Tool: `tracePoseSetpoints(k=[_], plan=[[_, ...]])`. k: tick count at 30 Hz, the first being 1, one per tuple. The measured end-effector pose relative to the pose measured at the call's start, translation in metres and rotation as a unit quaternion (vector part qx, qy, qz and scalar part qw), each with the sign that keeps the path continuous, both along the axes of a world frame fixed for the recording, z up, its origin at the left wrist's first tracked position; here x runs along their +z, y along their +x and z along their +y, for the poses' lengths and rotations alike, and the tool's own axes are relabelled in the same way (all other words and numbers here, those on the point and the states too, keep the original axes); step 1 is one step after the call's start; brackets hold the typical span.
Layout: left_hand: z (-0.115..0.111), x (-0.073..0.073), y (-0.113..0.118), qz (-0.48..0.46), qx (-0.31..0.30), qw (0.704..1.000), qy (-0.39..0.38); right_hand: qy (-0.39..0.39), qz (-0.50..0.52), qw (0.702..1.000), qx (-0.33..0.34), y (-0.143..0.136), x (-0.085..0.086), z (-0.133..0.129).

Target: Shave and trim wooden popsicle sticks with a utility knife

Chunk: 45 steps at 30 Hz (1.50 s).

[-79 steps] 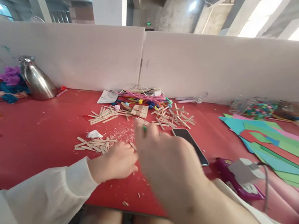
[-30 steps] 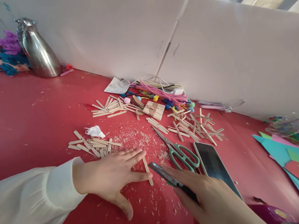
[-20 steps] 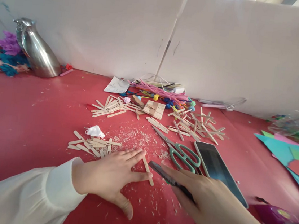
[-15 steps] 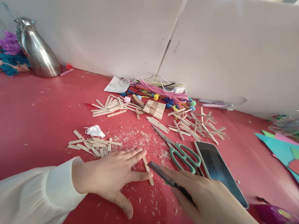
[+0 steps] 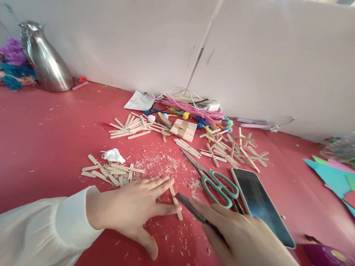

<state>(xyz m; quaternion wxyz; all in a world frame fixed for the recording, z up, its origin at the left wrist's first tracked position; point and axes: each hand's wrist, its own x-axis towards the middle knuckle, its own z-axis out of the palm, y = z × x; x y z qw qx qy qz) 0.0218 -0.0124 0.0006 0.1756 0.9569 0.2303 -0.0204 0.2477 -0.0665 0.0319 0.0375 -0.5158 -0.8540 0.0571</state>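
Note:
My left hand point(image 5: 135, 212) lies flat with its fingers spread, and its fingertips press a wooden craft stick point(image 5: 175, 201) down on the red table. In my right hand point(image 5: 232, 237) is a utility knife point(image 5: 196, 213), gripped with the index finger along its top. The knife's tip meets the stick between my left fingertips, at its right edge. Pale wood shavings point(image 5: 163, 163) are scattered around the stick. Left of my hand, a loose pile of craft sticks point(image 5: 108, 172) lies beside a crumpled white lump point(image 5: 114, 155).
Green-handled scissors point(image 5: 219, 187) and a phone point(image 5: 262, 206) lie just beyond my right hand. More craft sticks point(image 5: 230, 148) and pink pipe cleaners point(image 5: 193, 109) are farther back. A steel jug point(image 5: 48, 63) stands back left, coloured paper point(image 5: 345, 188) at right.
My right hand and the knife have shifted very slightly while the blade tip stays at the stick. My left hand holds its place.

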Motion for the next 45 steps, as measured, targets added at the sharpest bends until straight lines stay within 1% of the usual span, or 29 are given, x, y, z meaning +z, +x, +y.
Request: tracePoseSetpoints(k=[7, 15, 21, 28, 31, 37, 45], plan=[[0.0015, -0.0013, -0.0002, -0.002, -0.005, 1.0, -0.015, 0.056, 0.004, 0.998, 0.014, 0.0024, -0.0005, -0.0007], [0.0019, 0.0001, -0.0002, -0.003, -0.003, 1.0, -0.02, 0.038, -0.008, 0.999, 0.021, 0.0026, -0.0033, -0.0025], [0.0021, -0.0015, 0.0005, 0.0, -0.004, 1.0, -0.019, 0.043, -0.003, 0.999, 0.03, 0.0014, -0.0045, -0.0026], [0.0017, -0.0005, -0.0001, -0.003, -0.004, 1.0, -0.017, 0.026, -0.036, 0.999, 0.027, 0.0012, -0.0058, -0.0032], [0.0019, -0.0006, -0.0002, -0.004, -0.005, 1.0, -0.018, 0.032, -0.035, 0.998, 0.033, 0.0018, -0.006, -0.0032], [0.0019, -0.002, -0.0007, -0.006, -0.005, 1.0, -0.016, 0.066, -0.02, 0.997, 0.034, 0.0037, -0.0066, -0.0029], [0.0025, -0.0022, -0.0004, -0.01, -0.007, 1.0, -0.016, 0.049, -0.038, 0.997, 0.037, 0.0021, -0.0078, -0.0041]])
